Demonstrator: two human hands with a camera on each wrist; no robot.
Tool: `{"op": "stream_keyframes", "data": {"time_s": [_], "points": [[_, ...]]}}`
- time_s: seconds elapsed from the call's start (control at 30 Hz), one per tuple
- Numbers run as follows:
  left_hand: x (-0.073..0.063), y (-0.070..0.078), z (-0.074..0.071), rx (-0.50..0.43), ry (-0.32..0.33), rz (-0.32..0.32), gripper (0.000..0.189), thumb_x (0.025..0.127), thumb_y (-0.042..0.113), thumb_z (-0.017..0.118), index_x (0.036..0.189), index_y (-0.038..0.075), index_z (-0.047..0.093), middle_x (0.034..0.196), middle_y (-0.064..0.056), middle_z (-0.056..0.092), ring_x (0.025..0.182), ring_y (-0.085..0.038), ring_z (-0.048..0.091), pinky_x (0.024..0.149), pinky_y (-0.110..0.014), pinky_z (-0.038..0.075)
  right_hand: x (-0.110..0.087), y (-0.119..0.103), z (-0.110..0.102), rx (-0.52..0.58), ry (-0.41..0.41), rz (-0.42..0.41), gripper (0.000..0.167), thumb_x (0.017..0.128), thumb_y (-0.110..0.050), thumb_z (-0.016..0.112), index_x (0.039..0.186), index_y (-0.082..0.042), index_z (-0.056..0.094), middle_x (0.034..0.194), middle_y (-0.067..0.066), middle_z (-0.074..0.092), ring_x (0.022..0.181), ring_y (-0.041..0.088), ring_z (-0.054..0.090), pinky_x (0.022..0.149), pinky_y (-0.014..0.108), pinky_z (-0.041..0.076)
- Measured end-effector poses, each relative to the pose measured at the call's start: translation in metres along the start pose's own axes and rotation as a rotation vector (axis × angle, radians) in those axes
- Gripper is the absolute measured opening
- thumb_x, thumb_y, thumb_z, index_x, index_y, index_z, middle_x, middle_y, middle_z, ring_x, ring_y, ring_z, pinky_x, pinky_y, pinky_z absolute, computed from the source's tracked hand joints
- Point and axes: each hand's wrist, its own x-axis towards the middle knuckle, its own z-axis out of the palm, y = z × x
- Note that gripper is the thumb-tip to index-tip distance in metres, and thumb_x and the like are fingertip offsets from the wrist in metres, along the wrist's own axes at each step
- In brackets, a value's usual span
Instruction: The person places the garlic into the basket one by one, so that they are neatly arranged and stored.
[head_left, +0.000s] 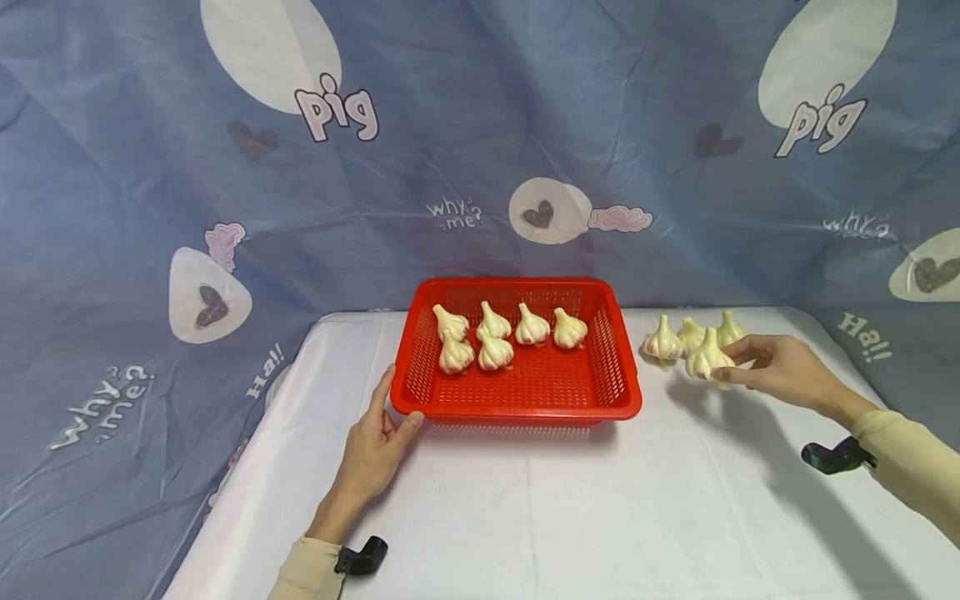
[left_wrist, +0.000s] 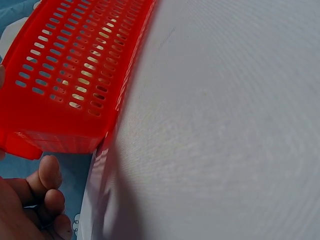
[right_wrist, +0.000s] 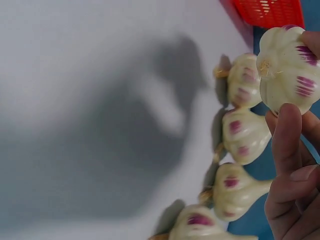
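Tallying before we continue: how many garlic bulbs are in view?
11: six garlic bulbs in the red basket, one held bulb in the right hand, four bulbs on the table. The right wrist view shows those four; the head view hides one. More may be hidden.

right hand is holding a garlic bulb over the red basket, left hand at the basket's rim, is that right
Not quite: the right hand holds the garlic bulb to the right of the red basket, not over it, as the head view shows.

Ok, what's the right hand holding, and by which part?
The right hand holds a garlic bulb, pinched between thumb and fingers on its rounded body; the stem points up, ungripped.
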Motion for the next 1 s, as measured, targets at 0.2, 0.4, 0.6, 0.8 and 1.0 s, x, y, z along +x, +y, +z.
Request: {"op": "stream_keyframes", "data": {"time_s": [0.2,0.4,0.6,0.8,1.0], "points": [[0.000,0.000,0.000,-0.008,0.002,0.000,0.086,0.098,0.034,0.077,0.169,0.031,0.028,0.065,0.002,0.048,0.054,-0.007,0.042,0.050,-0.026,0.036,0.006,-0.013,-0.003,0.000,0.007,0.008,0.036,0.091,-0.040,0.084,0.112,-0.012,0.077,0.101,0.005,0.079,0.077,0.004,0.071,0.061,0.028,0.052],[0.000,-0.001,0.000,-0.006,0.002,-0.008,0.086,0.098,0.035,0.077,0.169,0.032,0.029,0.065,0.002,0.048,0.054,-0.008,0.042,0.050,-0.027,0.036,0.012,-0.026,-0.004,0.015,0.023,-0.012,0.036,0.090,-0.040,0.086,0.113,-0.013,0.077,0.099,0.003,0.079,0.077,0.004,0.071,0.061,0.027,0.051],[-0.001,-0.002,0.000,-0.009,-0.002,-0.010,0.085,0.098,0.035,0.077,0.168,0.032,0.029,0.065,0.002,0.048,0.055,-0.008,0.042,0.050,-0.027,0.036,0.020,-0.034,-0.003,-0.004,0.052,-0.057,0.034,0.088,-0.038,0.087,0.111,-0.015,0.078,0.105,0.007,0.079,0.078,0.003,0.071,0.063,0.026,0.052],[0.000,-0.002,-0.001,-0.013,-0.001,0.001,0.085,0.098,0.034,0.077,0.168,0.033,0.029,0.065,0.002,0.048,0.054,-0.008,0.042,0.050,-0.027,0.036,0.029,-0.047,0.000,0.021,0.047,-0.065,0.034,0.087,-0.035,0.088,0.112,-0.014,0.079,0.104,0.004,0.080,0.079,0.005,0.071,0.068,0.023,0.051],[0.000,-0.002,-0.002,-0.011,0.003,0.014,0.086,0.097,0.033,0.078,0.168,0.031,0.031,0.065,0.003,0.048,0.055,-0.007,0.043,0.049,-0.027,0.036,0.036,-0.058,0.003,0.001,0.018,-0.037,0.039,0.088,-0.038,0.087,0.117,-0.014,0.078,0.107,0.001,0.079,0.081,0.006,0.071,0.070,0.025,0.050]]}}
